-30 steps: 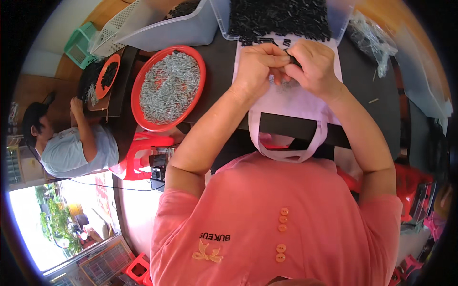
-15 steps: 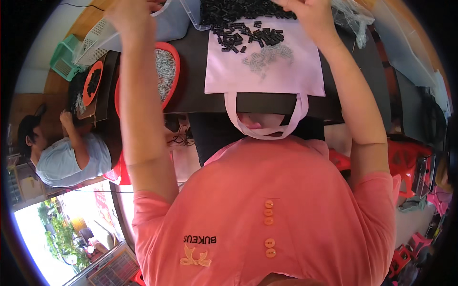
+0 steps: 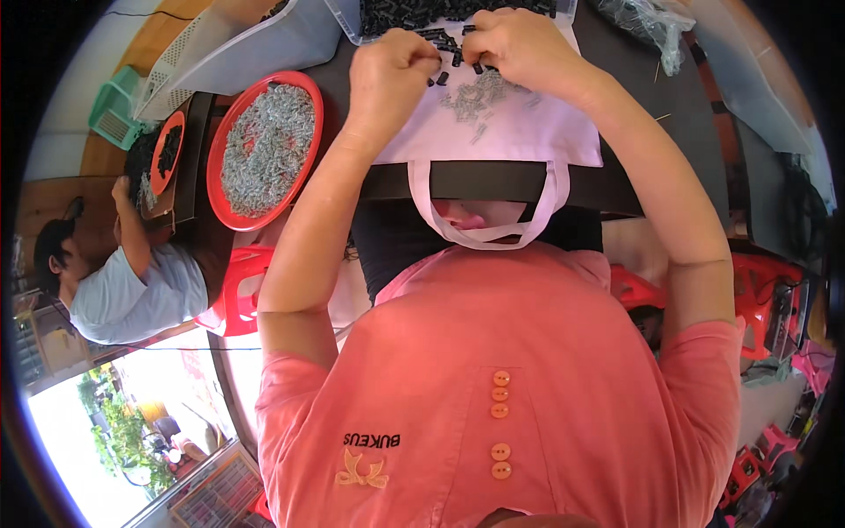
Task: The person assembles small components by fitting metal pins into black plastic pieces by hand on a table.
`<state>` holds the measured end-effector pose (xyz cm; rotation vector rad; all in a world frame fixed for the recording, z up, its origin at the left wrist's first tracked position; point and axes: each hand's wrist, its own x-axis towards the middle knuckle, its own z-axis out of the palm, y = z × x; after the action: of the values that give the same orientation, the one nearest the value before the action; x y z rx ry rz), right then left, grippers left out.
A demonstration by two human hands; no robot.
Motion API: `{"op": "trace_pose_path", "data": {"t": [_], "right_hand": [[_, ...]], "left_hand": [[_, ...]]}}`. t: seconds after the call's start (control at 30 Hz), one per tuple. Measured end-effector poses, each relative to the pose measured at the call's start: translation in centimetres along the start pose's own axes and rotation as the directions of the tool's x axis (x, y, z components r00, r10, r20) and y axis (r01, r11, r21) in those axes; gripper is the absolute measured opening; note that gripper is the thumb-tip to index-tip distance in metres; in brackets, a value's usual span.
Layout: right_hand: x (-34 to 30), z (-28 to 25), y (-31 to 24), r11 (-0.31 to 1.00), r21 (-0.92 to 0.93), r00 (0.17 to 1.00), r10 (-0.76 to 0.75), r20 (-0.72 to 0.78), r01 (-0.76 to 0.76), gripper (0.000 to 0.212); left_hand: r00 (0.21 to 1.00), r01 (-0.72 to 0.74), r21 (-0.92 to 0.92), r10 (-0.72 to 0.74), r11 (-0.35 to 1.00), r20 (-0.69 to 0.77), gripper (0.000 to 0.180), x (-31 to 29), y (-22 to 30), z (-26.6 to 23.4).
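Observation:
A pale pink cloth bag (image 3: 537, 136) with two handles lies on the dark table in front of me. Small black cylindrical pieces (image 3: 456, 58) are scattered on its far part, and a patch of small clear pieces (image 3: 480, 99) lies nearer. Over the bag's left side, my left hand (image 3: 387, 77) is closed in a pinch beside the black pieces; what its fingertips hold is too small to make out. My right hand (image 3: 528, 53) is closed too, bent down over the bag, with a small black piece (image 3: 478, 68) at its fingertips. More black pieces (image 3: 400, 13) fill a clear tray at the far edge.
A red oval dish (image 3: 319, 132) full of small clear pieces stands on the left, beside a translucent tub (image 3: 304, 40). Crumpled clear plastic (image 3: 656, 31) lies at the far right. Another person (image 3: 132, 290) sits at the left near a smaller red dish (image 3: 158, 176).
My left hand has come from the tub on the left to the bag, uncovering the red dish. My right hand has moved nearer and left, down to the black pieces.

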<state>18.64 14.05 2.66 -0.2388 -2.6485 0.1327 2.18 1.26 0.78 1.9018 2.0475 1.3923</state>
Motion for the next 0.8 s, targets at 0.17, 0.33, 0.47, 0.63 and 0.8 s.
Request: {"op": "trace_pose_path", "data": {"t": [0.17, 0.33, 0.47, 0.63, 0.8], "right_hand": [[-0.2, 0.8, -0.2, 0.991, -0.067, 0.993, -0.113, -0.017, 0.111, 0.008], [0.0, 0.2, -0.5, 0.994, -0.099, 0.992, -0.034, 0.121, 0.046, 0.009], [0.0, 0.3, -0.8, 0.988, -0.151, 0.993, -0.001, 0.118, 0.019, 0.010], [0.0, 0.4, -1.6, 0.991, -0.134, 0.999, 0.003, 0.049, 0.003, 0.013], [0.0, 1.0, -1.8, 0.991, -0.135, 1.000, 0.025, 0.000, -0.025, 0.016]], "left_hand": [[0.994, -0.024, 0.101, 0.013, 0.995, 0.107, 0.013, -0.5, -0.2, 0.6], [0.991, 0.068, 0.034, -0.072, 0.997, 0.114, 0.014, -0.4, 0.4, 0.9], [0.983, 0.114, 0.019, -0.116, 0.993, 0.144, 0.014, 0.0, 0.7, 1.1], [0.968, 0.167, 0.021, -0.168, 0.986, 0.184, 0.014, 0.6, 1.3, 1.4], [0.967, 0.219, -0.023, -0.214, 0.975, 0.138, 0.014, 0.8, 0.7, 1.5]]}}
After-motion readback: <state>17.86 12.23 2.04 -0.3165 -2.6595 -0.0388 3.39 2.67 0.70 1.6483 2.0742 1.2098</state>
